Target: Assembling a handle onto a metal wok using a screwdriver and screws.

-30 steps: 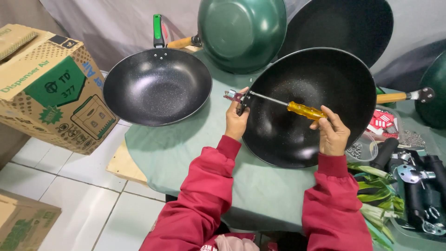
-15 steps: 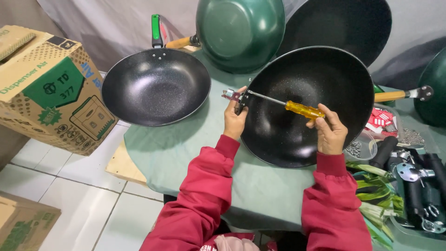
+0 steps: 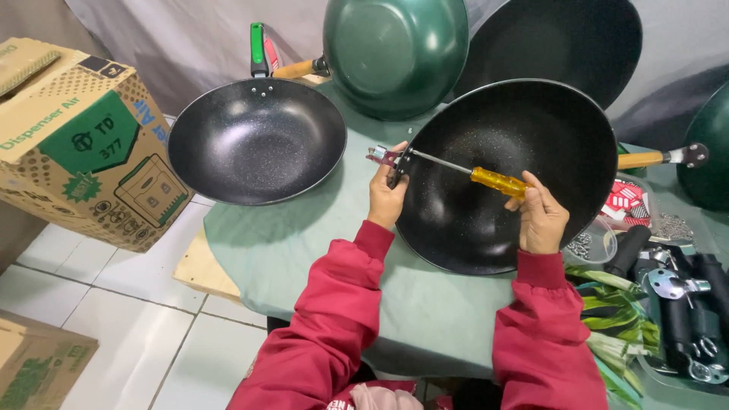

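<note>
A black speckled wok (image 3: 524, 137) lies tilted on the green-covered table (image 3: 319, 228) in front of me. My right hand (image 3: 541, 216) grips a screwdriver (image 3: 497, 181) by its yellow handle, its shaft running across the wok's inside to the left rim. My left hand (image 3: 387, 193) pinches a small metal handle bracket (image 3: 382, 156) against the outside of that rim, where the screwdriver's tip meets it. Both arms wear red sleeves.
A second black wok (image 3: 257, 140) with a green handle sits left. A green wok (image 3: 395, 53) and a black one (image 3: 562, 38) lean at the back. Black handles and metal parts (image 3: 683, 296) lie at right, beside a wooden-handled pan (image 3: 653, 158). Cardboard boxes (image 3: 76, 144) stand on the floor at left.
Both hands keep their hold on the bracket and screwdriver. The right hand has shifted slightly on the yellow handle; the wok stays in place.
</note>
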